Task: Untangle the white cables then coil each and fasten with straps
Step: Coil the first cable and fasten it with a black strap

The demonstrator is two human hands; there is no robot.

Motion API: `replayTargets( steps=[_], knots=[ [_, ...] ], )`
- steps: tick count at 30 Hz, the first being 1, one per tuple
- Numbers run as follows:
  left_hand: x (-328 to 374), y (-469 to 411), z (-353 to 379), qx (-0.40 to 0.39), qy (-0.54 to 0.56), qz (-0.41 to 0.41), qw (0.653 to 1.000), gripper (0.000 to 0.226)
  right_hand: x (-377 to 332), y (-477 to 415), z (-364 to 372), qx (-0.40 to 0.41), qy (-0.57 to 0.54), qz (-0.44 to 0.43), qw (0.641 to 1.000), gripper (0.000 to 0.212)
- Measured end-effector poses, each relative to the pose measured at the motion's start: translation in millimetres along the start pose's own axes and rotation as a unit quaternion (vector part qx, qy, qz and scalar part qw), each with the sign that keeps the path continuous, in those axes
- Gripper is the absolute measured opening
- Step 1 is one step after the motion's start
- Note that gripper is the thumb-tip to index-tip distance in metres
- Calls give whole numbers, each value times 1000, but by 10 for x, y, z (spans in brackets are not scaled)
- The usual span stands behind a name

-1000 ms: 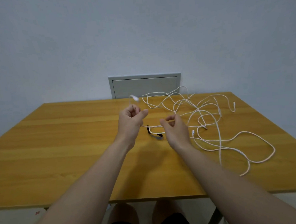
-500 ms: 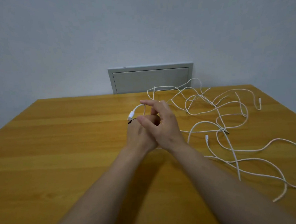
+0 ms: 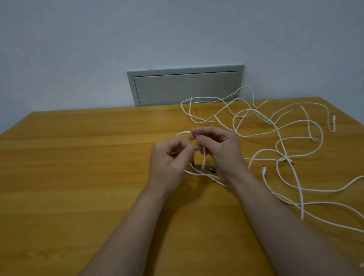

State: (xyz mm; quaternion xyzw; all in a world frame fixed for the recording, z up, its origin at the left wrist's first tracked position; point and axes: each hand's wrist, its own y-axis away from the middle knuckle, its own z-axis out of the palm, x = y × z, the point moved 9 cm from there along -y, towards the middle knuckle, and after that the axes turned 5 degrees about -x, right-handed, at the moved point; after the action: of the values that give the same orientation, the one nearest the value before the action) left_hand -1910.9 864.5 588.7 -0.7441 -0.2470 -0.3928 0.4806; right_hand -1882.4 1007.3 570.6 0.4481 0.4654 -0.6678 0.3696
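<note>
A wooden table (image 3: 73, 187) filled the lower view, seen from above by the person seated at it. Over the table's middle, the left hand (image 3: 169, 160) hovered with its fingers curled inward, thumb and forefinger pinching a white cable (image 3: 203, 158). From that pinch the cable arched up in a small loop, and one short end hung straight down toward the tabletop. Under the hanging end, on the table's middle, lay a dark strap (image 3: 207, 168). It was blurred and partly hidden, so it may have been more than one strap. The right hand (image 3: 220, 150) was held close beside the left. Its fingers were curled round the same cable and its forefinger tip sat at the top of the loop. More of this cable trailed across the tabletop beneath both wrists. Over the table's right half, the remaining white cables (image 3: 283, 159) sprawled in a loose tangle, their loops crossing from the far edge to the near right corner. A connector (image 3: 263, 169) lay on the table just right of the right wrist. Behind the table's far edge, a grey panel (image 3: 186, 85) was set into the pale wall.
</note>
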Motion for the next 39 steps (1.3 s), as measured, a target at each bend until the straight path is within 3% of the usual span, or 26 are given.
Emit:
replayTargets(
  steps=[2,6,9,11,14,17,19,22,25,29,39],
  knots=[
    [-7,13,-180,73,41,-1,996,19,114,29,1,-3,-62,36,997,20],
    [8,72,-405,184,-58,4,981,26,109,32,-10,2,-166,68,984,24],
    [-127,30,-340,146,12,-68,987,16,77,70,13,-10,-232,93,968,28],
    [-271,15,-188,91,136,-147,975,28,76,86,5,-9,-265,96,959,32],
    [-312,41,81,25,343,-209,915,44,66,86,-43,5,-275,90,957,29],
    [-258,59,187,-6,467,-216,858,31,84,100,-33,2,-241,94,966,27],
    [-257,63,177,-10,494,-208,844,20,110,114,10,-3,-229,100,968,26],
    [-361,71,162,-3,478,-210,853,32,123,113,42,8,-246,109,963,24],
    [-411,57,172,-31,411,-189,891,48,148,114,-6,40,-271,125,954,22],
    [-308,84,244,-81,332,-157,926,40,186,140,-39,70,-290,138,944,20],
    [-115,96,294,-110,295,-114,942,37,200,159,10,93,-297,152,938,12]
  ],
)
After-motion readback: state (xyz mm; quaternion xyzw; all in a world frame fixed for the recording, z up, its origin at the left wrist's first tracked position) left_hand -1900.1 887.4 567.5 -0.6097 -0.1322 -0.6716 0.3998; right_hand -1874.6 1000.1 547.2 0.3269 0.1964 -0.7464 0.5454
